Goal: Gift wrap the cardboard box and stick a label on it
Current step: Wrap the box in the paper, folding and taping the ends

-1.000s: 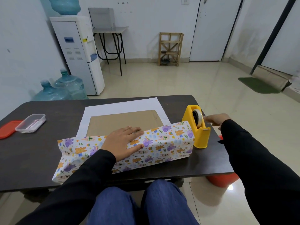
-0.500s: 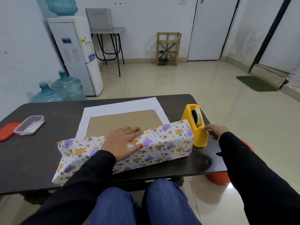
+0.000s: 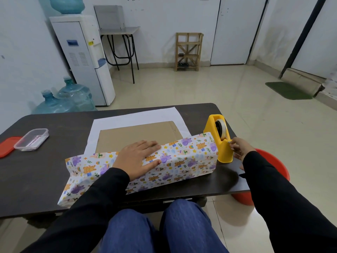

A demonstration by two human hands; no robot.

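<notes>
A flat cardboard box (image 3: 138,135) lies on the dark table (image 3: 36,172), partly covered by cartoon-print wrapping paper (image 3: 184,159) folded over its near side; the paper's white underside (image 3: 136,116) shows beyond the box. My left hand (image 3: 138,157) presses flat on the folded paper. A yellow tape dispenser (image 3: 219,139) stands at the paper's right end. My right hand (image 3: 240,148) pinches the tape end at the dispenser's cutter.
A clear plastic container (image 3: 32,139) and its red lid (image 3: 7,147) sit at the table's left edge. A red bucket (image 3: 271,168) stands on the floor right of the table. Water dispenser (image 3: 85,57) and bottles (image 3: 71,99) stand far left.
My right hand moved from beside the tape roll down to the dispenser's front cutter and now pinches the tape end. My left hand stayed flat on the paper.
</notes>
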